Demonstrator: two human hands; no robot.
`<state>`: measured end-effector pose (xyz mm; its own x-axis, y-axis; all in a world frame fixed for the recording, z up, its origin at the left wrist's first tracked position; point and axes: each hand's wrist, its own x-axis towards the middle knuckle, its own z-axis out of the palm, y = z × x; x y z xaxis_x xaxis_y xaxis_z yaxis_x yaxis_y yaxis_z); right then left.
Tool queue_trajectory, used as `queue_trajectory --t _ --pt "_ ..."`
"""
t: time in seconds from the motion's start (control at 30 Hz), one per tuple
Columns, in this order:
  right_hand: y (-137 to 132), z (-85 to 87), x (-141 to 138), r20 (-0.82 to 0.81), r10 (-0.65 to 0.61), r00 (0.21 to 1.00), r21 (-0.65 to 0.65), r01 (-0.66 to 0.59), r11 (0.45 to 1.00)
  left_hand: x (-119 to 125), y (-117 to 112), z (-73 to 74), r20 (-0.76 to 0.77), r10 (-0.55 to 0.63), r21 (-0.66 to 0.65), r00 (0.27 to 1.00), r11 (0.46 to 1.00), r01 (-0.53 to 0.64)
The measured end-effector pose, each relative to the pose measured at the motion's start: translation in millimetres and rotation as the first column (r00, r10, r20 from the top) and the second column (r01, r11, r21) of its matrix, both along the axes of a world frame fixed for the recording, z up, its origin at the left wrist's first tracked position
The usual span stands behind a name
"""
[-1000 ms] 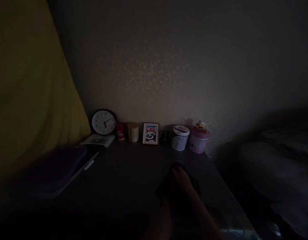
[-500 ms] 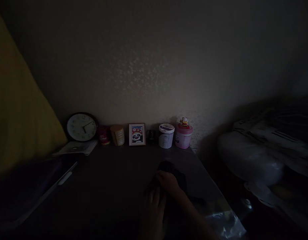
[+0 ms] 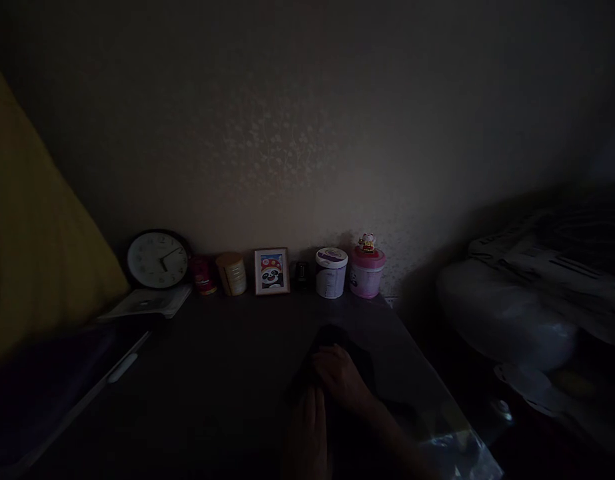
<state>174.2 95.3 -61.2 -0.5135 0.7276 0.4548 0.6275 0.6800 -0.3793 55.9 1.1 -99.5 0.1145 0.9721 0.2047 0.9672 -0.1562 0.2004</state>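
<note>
The room is very dim. A dark, soft-looking cloth lies on the dark table, right of centre. My right hand rests on it with its fingers curled over the near edge, gripping it. Just to its left, my left hand lies flat with fingers stretched forward, touching the cloth's near left side. Both forearms enter from the bottom edge.
Along the wall stand a round clock, a red tin, a tan jar, a framed panda picture, a white tub and a pink tub topped by a figurine. Yellow fabric hangs left; bedding lies right.
The view has swung right, so the row of things sits further left in the picture. My left hand has come up beside the right one on the cloth.
</note>
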Motion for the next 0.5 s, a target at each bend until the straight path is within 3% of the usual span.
queue_trajectory --t 0.3,0.5 --pt "81 -9.8 12 0.163 -0.16 0.974 -0.031 0.167 0.985 4 5 -10.0 0.036 0.072 -0.068 0.997 0.995 -0.07" --pt "89 -15.0 33 0.173 -0.33 0.928 -0.113 0.352 0.929 10 7 -12.4 0.048 0.113 -0.071 0.992 0.991 -0.109"
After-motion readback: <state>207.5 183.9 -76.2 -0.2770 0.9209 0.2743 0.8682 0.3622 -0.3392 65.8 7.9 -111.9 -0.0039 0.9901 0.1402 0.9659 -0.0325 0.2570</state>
